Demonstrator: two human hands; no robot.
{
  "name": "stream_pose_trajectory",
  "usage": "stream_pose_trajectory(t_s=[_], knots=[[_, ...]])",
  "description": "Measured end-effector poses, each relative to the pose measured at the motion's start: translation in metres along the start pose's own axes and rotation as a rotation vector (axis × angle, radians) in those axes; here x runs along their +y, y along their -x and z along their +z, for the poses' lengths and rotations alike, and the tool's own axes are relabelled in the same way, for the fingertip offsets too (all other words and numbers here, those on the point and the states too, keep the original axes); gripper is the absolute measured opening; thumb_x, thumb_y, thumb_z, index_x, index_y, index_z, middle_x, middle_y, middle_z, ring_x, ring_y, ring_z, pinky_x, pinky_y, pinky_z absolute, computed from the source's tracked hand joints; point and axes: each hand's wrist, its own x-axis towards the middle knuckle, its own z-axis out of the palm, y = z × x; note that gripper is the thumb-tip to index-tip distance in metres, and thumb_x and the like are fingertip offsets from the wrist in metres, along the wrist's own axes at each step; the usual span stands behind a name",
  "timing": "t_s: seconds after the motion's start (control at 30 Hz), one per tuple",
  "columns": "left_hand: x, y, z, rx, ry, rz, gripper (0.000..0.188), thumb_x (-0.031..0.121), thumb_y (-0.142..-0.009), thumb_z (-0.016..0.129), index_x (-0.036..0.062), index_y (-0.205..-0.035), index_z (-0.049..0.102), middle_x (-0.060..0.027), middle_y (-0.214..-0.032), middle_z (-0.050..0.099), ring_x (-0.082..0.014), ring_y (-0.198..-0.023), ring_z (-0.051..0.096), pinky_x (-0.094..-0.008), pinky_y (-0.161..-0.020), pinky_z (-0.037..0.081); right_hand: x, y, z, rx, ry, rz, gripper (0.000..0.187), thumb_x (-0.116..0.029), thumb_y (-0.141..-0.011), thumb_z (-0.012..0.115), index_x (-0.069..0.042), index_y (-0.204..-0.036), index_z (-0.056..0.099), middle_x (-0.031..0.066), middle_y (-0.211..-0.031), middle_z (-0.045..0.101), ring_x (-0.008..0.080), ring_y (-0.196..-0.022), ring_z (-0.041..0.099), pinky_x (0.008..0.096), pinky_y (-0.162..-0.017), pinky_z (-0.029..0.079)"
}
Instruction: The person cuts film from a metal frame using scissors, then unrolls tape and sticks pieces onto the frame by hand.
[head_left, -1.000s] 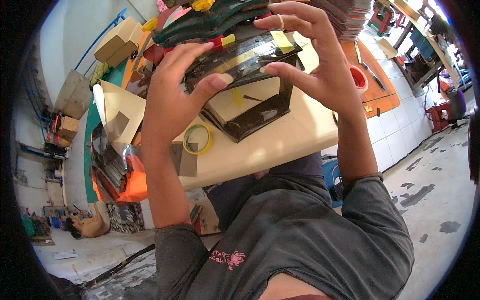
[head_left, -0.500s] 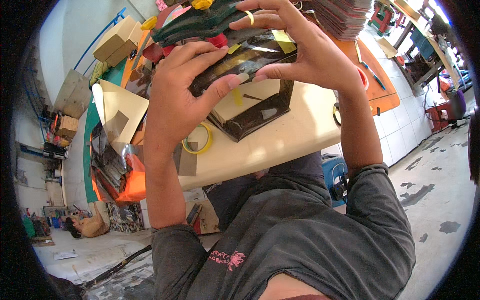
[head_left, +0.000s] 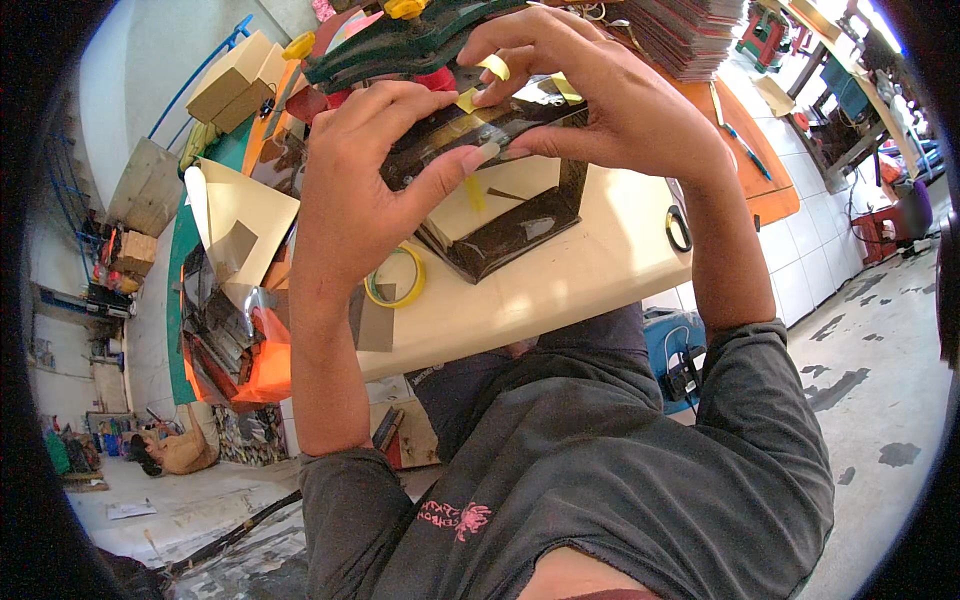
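A dark, glossy, bent frame-like piece (head_left: 525, 240), perhaps of plastic film, rises from the pale tabletop, with bits of yellow tape on it. My left hand (head_left: 360, 185) grips its upper part at the left, thumb in front and fingers behind. On the other side my right hand (head_left: 630, 115) has its thumb on the same part's near edge. Its curled fingers reach over the top, one tip at a yellow tape bit (head_left: 467, 101). Around a right finger sits a short yellow tape strip (head_left: 494, 67). Beside my left wrist lies a roll of yellow tape (head_left: 397, 279).
Black-handled scissors (head_left: 679, 229) lie at the table's right edge. Dark green clamp-like tools (head_left: 410, 45) stand beyond the piece. Stacked reddish-brown sheets (head_left: 685, 38) rise at the back right. Dark scraps (head_left: 215, 325) and an orange bag (head_left: 268, 355) are at left.
My right hand has shifted slightly, its fingers curling down and left to the yellow tape bit. The dark piece's upper part has tilted a little. My left hand is nearly still.
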Motion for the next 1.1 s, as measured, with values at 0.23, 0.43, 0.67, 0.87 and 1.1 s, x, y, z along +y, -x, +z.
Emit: stream_pose_trajectory(t_s=[0.23, 0.43, 0.67, 0.87, 1.1], knots=[[-0.002, 0.001, 0.000, -0.007, 0.027, 0.034, 0.042, 0.034, -0.088, 0.084, 0.0065, -0.120, 0.081, -0.0087, -0.115, 0.072, -0.0288, -0.107, 0.069, -0.0418, -0.096, 0.047, -0.002, -0.004, -0.002, -0.062, 0.032, -0.016, 0.072, -0.021, -0.088, 0.086, -0.019, -0.150, 0.051, 0.0008, -0.115, 0.075, 0.0189, -0.120, 0.072, 0.0573, -0.129, 0.025], [-0.001, 0.000, 0.003, 0.001, 0.082, 0.034, 0.034, 0.029, -0.092, 0.082, 0.0050, -0.115, 0.081, -0.0095, -0.112, 0.071, -0.0293, -0.104, 0.069, -0.0424, -0.094, 0.050, 0.001, -0.005, -0.008, 0.109, -0.324, 0.068, 0.065, -0.024, -0.090, 0.090, -0.008, -0.142, 0.055, 0.0068, -0.121, 0.067, 0.0212, -0.118, 0.067, 0.0401, -0.109, 0.048], [0.005, 0.001, 0.002, -0.069, 0.111, -0.074, 0.032, 0.026, -0.102, 0.068, 0.0028, -0.123, 0.078, -0.0108, -0.121, 0.068, -0.0270, -0.117, 0.065, -0.0383, -0.107, 0.048, -0.003, -0.011, -0.028, 0.160, -0.242, 0.161, 0.020, -0.022, -0.102, 0.080, -0.005, -0.112, 0.075, 0.0035, -0.109, 0.068, 0.0139, -0.099, 0.060, 0.0316, -0.084, 0.051], [0.001, 0.001, 0.009, 0.023, 0.192, -0.049, 0.025, 0.020, -0.096, 0.075, 0.0021, -0.113, 0.079, -0.0109, -0.113, 0.069, -0.0292, -0.107, 0.066, -0.0395, -0.095, 0.050, -0.001, -0.023, -0.033, -0.171, -0.484, 0.157, 0.020, -0.019, -0.108, 0.070, -0.002, -0.117, 0.073, 0.0071, -0.102, 0.072, 0.0176, -0.097, 0.065, 0.0353, -0.086, 0.053], [0.001, 0.001, 0.012, 0.059, 0.267, -0.048, 0.023, 0.016, -0.095, 0.074, 0.0011, -0.113, 0.078, -0.0114, -0.111, 0.068, -0.0294, -0.106, 0.066, -0.0384, -0.095, 0.051, 0.015, -0.047, -0.034, -0.448, -0.509, 0.025, 0.027, -0.018, -0.109, 0.068, -0.003, -0.131, 0.067, 0.0075, -0.106, 0.072, 0.0191, -0.093, 0.065, 0.0377, -0.084, 0.053]])
